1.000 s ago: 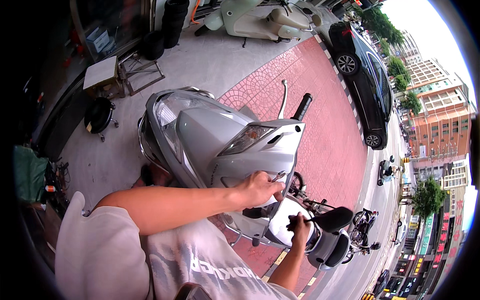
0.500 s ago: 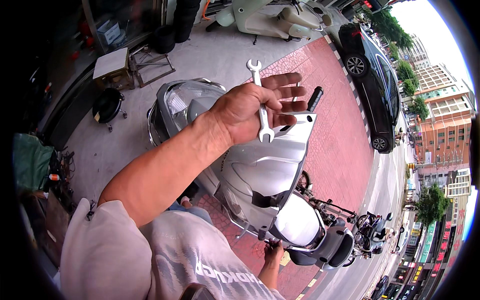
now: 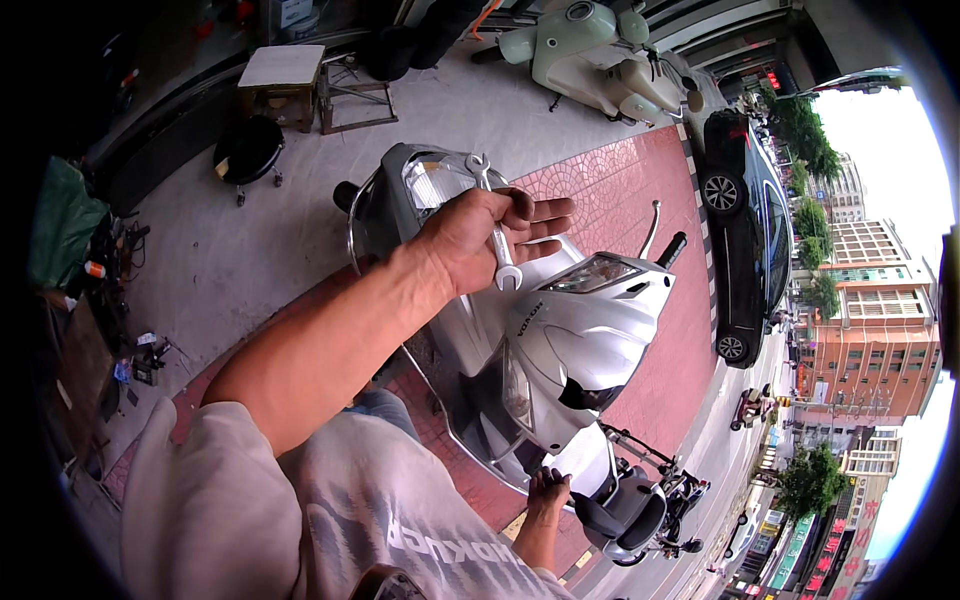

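Observation:
A silver double open-end wrench (image 3: 500,240) lies across the palm of my left hand (image 3: 470,235). My thumb presses on its shaft, while several fingers stretch out to the right. Both jaws of the wrench stick out beyond the hand. Behind it stands a silver scooter (image 3: 590,330) with clear headlights, a black grip (image 3: 673,250) and a metal lever (image 3: 651,228). Low in the view, my right hand (image 3: 548,490) is beside the scooter's lower edge, its dark fingertips curled. What these fingers hold, if anything, cannot be made out.
A black wheeled stool (image 3: 248,152) and a small wooden table (image 3: 280,72) stand at the upper left. A pale green scooter (image 3: 590,70) is parked at the top. A dark car (image 3: 745,220) stands by the striped kerb; more motorbikes (image 3: 640,510) are at the lower right.
The view has shifted, so the stool and car appear lower and further right. My left hand sits slightly lower and further left, still gripping the wrench. My right hand stays beside the scooter.

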A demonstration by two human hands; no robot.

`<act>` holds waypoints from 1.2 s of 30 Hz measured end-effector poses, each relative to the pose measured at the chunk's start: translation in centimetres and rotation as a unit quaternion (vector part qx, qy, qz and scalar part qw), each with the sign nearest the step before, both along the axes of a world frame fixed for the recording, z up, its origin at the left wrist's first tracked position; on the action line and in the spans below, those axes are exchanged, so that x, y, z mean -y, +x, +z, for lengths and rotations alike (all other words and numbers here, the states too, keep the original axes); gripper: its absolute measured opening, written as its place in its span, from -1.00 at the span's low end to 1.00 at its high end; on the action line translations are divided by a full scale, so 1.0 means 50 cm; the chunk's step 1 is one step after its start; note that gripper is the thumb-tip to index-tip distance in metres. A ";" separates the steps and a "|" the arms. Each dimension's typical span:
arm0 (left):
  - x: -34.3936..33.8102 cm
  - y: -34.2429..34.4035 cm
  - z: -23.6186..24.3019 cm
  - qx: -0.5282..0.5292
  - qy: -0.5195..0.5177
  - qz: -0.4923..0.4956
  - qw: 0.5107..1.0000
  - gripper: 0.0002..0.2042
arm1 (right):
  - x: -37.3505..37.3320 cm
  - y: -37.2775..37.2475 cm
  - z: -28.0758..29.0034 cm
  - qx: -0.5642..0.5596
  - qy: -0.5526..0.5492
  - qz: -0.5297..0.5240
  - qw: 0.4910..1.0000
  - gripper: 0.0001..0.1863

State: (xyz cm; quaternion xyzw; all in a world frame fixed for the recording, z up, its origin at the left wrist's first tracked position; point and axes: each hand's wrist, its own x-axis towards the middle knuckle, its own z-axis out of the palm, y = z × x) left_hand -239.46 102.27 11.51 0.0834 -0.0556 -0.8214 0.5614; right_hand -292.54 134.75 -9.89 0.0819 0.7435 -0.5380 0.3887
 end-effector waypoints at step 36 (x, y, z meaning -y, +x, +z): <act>-0.120 0.022 0.094 -0.019 -0.126 -0.008 0.992 -0.75 | 0.180 0.169 0.004 -0.062 -0.278 0.097 0.954 -0.40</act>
